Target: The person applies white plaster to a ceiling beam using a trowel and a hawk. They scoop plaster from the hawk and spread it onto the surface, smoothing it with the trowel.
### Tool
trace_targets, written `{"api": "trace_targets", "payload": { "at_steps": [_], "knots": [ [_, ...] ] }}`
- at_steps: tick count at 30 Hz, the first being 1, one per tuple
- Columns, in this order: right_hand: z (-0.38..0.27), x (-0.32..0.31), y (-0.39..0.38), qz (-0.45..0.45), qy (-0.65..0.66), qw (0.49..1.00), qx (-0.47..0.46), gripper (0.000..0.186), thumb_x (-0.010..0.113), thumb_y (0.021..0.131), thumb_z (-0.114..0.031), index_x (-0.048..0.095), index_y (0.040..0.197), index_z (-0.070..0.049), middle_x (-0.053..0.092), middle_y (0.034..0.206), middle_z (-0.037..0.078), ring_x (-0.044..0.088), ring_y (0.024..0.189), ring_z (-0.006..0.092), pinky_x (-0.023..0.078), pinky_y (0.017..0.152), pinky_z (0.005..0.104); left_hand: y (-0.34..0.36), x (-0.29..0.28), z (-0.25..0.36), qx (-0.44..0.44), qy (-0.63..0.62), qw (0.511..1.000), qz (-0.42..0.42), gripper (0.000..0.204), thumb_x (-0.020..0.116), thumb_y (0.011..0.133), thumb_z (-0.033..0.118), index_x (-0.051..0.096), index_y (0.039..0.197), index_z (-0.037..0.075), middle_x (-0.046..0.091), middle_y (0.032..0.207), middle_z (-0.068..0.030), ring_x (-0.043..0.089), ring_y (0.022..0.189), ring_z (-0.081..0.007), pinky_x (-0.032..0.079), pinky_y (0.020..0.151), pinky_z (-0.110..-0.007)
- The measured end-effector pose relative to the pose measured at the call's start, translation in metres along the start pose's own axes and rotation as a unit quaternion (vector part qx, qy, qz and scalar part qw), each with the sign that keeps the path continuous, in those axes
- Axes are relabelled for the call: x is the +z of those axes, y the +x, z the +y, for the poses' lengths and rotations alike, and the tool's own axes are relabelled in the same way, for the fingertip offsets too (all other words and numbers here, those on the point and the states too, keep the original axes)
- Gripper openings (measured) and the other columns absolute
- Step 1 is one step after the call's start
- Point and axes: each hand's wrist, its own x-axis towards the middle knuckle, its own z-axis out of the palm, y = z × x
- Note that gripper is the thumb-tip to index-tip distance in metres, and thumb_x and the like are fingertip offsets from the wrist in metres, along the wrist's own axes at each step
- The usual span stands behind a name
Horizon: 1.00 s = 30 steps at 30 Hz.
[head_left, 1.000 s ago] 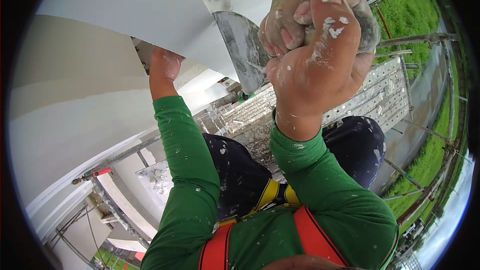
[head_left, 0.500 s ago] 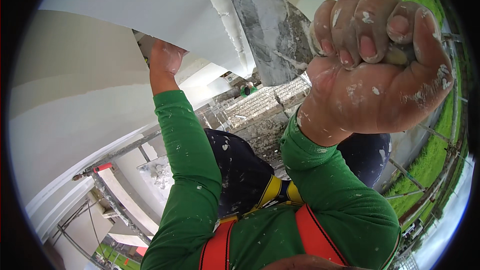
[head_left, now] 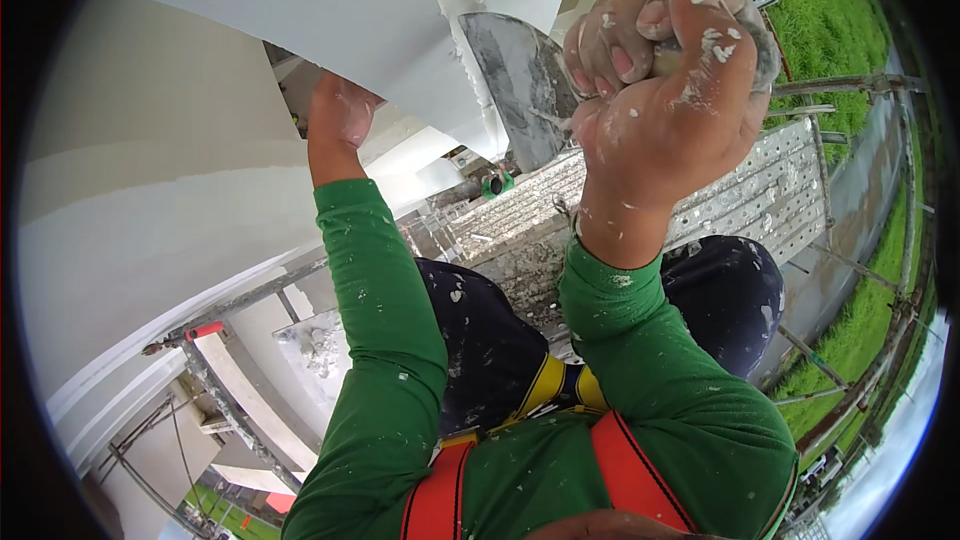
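A grey scraper juts left from the right fingers clenched round it — left fingers hidden, their hold unclear.

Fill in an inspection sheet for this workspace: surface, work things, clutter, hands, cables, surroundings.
Surface: perforated metal planks spattered with white material.
Work things: broad grey blade, smeared, beside a white panel; whether they touch is unclear.
Clutter: pale board at lower left, bearing white paste; small red object near it.
Hands: right hand closed, holding the blade, its handle mostly hidden; left hand at the panel's lower edge, fingers hidden, grip unclear.
Cables: none certain; a thin dark line at lower left is too small to identify.
Surroundings: scaffold poles and grass at right.
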Motion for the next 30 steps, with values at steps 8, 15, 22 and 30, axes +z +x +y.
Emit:
{"api": "trace_targets", "payload": {
  "at_steps": [8,15,22,30],
  "knots": [
    [0.011,0.004,-0.007,0.045,-0.073,0.996,-0.015,0.013,0.055,0.089,-0.005,0.052,0.077,-0.002,0.046,0.055,0.006,0.036,0.039,0.0114,0.028,0.037,0.0287,-0.001,0.005,0.000,-0.007,-0.005,1.000,0.021,0.057,0.042,0.100,0.036,0.038,0.144,-0.001,0.044,0.145,-0.0133,0.043,0.131,-0.0305,0.037,0.107,-0.045],
    [0.052,-0.013,-0.025,0.032,-0.237,0.967,0.089,0.017,0.061,0.086,-0.002,0.058,0.069,-0.001,0.055,0.058,-0.002,0.046,0.053,0.0031,0.036,0.047,0.0220,0.002,0.003,-0.001,-0.028,-0.078,0.995,0.056,0.035,0.043,0.100,0.023,0.051,0.129,0.003,0.055,0.128,-0.0101,0.052,0.116,-0.0251,0.045,0.092,-0.038],
    [0.041,-0.015,-0.023,0.030,-0.194,0.980,0.018,0.008,0.056,0.090,-0.004,0.056,0.083,0.001,0.052,0.061,0.006,0.040,0.044,0.0100,0.031,0.039,0.0276,0.014,-0.010,-0.010,-0.029,-0.064,0.995,0.068,0.042,0.043,0.100,0.028,0.048,0.133,0.003,0.051,0.133,-0.0122,0.050,0.121,-0.0279,0.045,0.097,-0.041],
    [0.031,-0.026,-0.015,-0.004,-0.152,0.988,-0.003,0.012,0.056,0.089,-0.003,0.055,0.077,-0.001,0.051,0.058,0.004,0.040,0.045,0.0080,0.033,0.043,0.0256,0.019,-0.016,-0.013,-0.012,-0.045,0.997,0.062,0.042,0.039,0.101,0.029,0.048,0.133,0.004,0.050,0.135,-0.0120,0.050,0.123,-0.0278,0.045,0.097,-0.042]
  ]
}}
